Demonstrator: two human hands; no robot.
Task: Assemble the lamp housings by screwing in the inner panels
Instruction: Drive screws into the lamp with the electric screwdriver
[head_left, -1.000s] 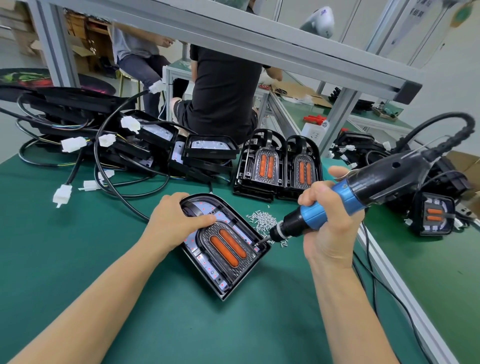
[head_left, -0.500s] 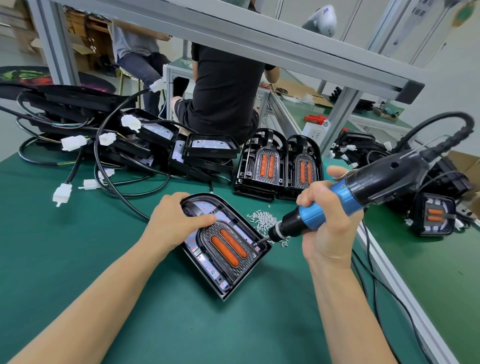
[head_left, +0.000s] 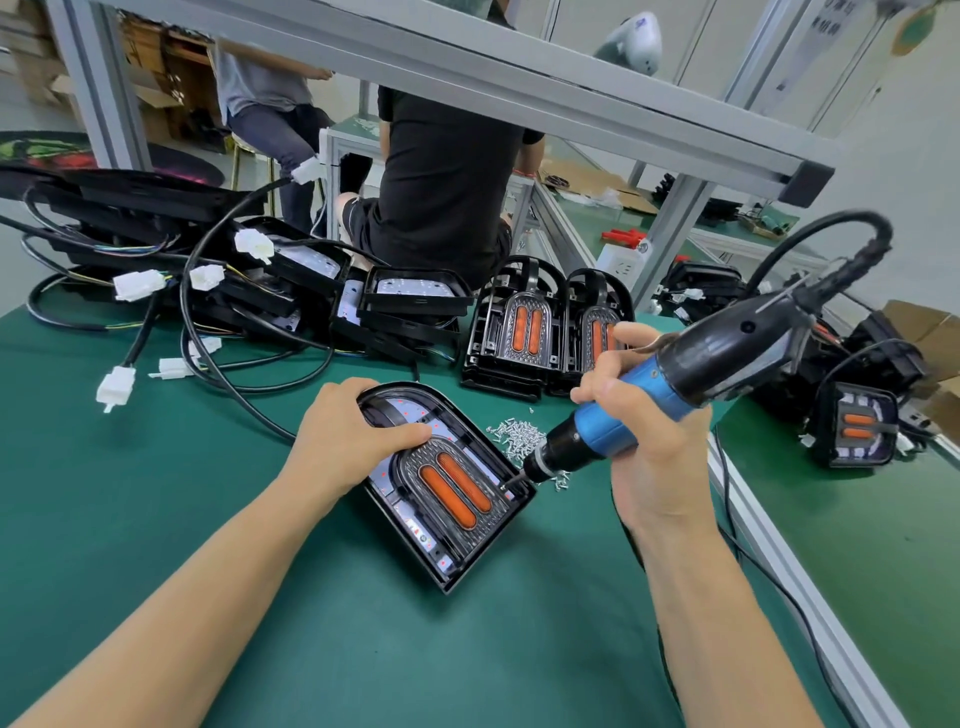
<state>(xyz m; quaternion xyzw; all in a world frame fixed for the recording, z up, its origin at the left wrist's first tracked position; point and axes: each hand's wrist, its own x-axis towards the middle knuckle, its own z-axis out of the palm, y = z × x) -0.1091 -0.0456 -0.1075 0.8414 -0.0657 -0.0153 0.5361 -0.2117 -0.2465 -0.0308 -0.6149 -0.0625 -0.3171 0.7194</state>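
Note:
A black lamp housing (head_left: 470, 558) lies flat on the green mat, arched end away from me. Its inner panel (head_left: 453, 488) with two orange strips sits inside it. My left hand (head_left: 353, 441) holds the housing's arched end, thumb pressing on the panel's top. My right hand (head_left: 644, 441) grips a blue and black electric screwdriver (head_left: 670, 384). Its bit touches the panel's right edge near the housing's right corner. A small heap of silver screws (head_left: 519, 435) lies just behind that corner.
Two assembled housings (head_left: 524, 332) stand upright behind the work. A pile of black housings (head_left: 291, 291) with cables and white connectors fills the back left. More lamps (head_left: 857, 431) lie on the right bench. A metal frame beam (head_left: 519, 88) crosses overhead. Two people sit beyond.
The screwdriver bit has moved slightly down and in onto the panel's right edge. My left hand stays on the housing.

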